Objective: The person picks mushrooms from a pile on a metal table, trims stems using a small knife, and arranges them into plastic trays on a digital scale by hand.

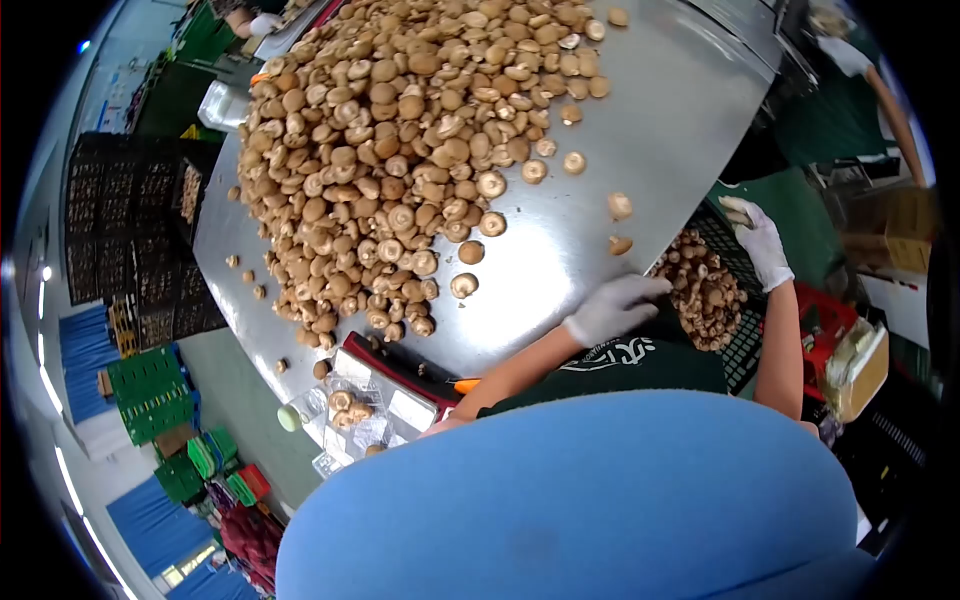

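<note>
My left hand (613,310), in a white glove, is over the steel table's near edge. Its fingers stretch toward mushrooms (703,290) heaped in a dark plastic crate (742,350). On the crate's far side is my right hand (762,245), also gloved in white, with discoloured fingertips. Its fingers extend, with the thumb apart, and I see nothing held in either hand. A large pile of brown-capped shiitake mushrooms (390,150) covers much of the steel table (560,240). Two loose mushrooms (620,206) lie on the table near my hands.
A tray (408,405) with a few mushrooms and clear plastic stands by the table's edge. Stacked black crates (140,220) and green crates (150,395) are at left. A red crate (822,325) is at right. Co-workers' arms (897,125) show at the upper edges.
</note>
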Demonstrator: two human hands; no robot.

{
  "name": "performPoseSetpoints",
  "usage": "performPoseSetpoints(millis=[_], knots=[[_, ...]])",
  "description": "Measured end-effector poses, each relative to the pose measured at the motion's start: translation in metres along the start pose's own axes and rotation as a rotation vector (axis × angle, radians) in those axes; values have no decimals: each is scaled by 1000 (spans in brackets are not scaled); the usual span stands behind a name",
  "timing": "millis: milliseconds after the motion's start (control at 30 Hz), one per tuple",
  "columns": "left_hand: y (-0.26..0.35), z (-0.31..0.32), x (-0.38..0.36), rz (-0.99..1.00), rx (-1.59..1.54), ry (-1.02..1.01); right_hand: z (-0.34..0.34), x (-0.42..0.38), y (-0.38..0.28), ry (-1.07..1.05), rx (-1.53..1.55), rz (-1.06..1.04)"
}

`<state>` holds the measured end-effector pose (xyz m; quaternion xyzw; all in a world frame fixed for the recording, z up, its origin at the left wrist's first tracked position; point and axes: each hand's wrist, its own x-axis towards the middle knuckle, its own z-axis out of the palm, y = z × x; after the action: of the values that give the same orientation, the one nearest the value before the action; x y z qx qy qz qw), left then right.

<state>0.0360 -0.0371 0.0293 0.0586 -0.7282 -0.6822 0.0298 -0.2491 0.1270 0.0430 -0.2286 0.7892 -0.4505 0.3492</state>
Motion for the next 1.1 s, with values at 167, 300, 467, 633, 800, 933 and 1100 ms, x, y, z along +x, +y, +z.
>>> performPoseSetpoints(millis=[167,300,467,633,800,933,1100], knots=[[-20,-59,-96,117,386,1129,76,63,-73,-90,-270,-277],[-30,-72,-121,-240,590,1474,147,112,-120,-120,-187,-317],[-16,-100,-75,-220,463,1257,232,174,-178,-194,-521,-778],[-32,-143,-34,-99,511,1234,313,170,-189,-270,-746,-834],[-23,-156,-23,-129,391,993,295,127,-179,-302,-1042,-1044],[-2,-130,-40,-219,511,884,271,88,-145,-324,-986,-1091],[-1,-86,-71,-237,678,834,241,40,-110,-412,-759,-959]])
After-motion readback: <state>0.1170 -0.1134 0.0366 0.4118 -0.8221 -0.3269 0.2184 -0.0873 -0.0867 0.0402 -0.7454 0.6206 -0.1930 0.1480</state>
